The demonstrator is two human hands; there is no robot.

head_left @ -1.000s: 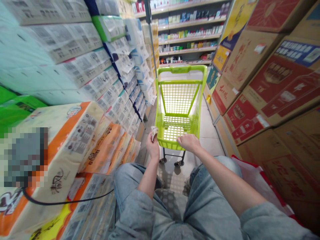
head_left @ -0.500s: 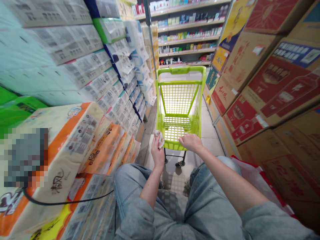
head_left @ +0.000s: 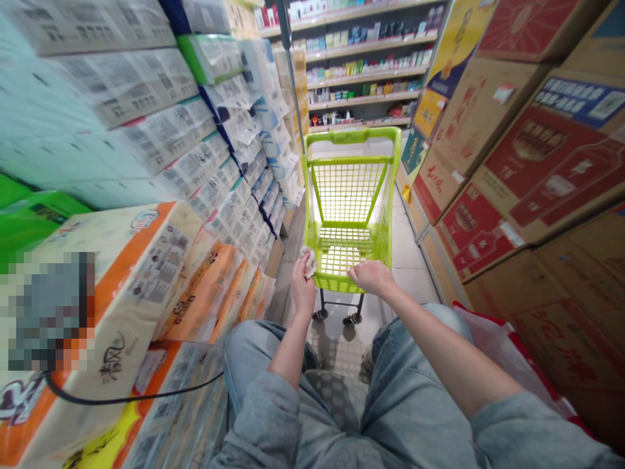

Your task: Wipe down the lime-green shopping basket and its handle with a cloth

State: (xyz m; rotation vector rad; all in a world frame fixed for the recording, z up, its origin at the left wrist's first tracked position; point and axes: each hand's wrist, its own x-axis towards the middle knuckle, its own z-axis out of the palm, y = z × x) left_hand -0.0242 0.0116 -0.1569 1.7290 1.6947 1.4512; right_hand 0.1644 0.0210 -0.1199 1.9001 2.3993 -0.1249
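A lime-green shopping cart (head_left: pixel 342 225) with a grid basket stands upright right in front of my knees. My left hand (head_left: pixel 302 286) is closed on a crumpled white tissue (head_left: pixel 309 262), at the near left corner of the cart; whether the tissue presses on the rim I cannot tell. My right hand (head_left: pixel 375 279) is wrapped over the cart's near rim, its fingers curled round the green edge. Inside the basket only the grid floor and walls show. Below the rim, the cart's black wheels (head_left: pixel 352 319) rest on the tiled floor.
Stacked tissue packs (head_left: pixel 180 156) line the left side. A dark device (head_left: pixel 51 306), blurred out, lies on a near pack, with a black cable (head_left: pixel 131 398) running toward me. Cardboard cartons (head_left: pixel 532 156) rise on the right. Product shelves (head_left: pixel 366 71) stand behind the cart.
My left hand has shifted slightly left and up with the tissue, along the cart's near left corner. My right hand keeps its grip on the rim. The cart has barely moved.
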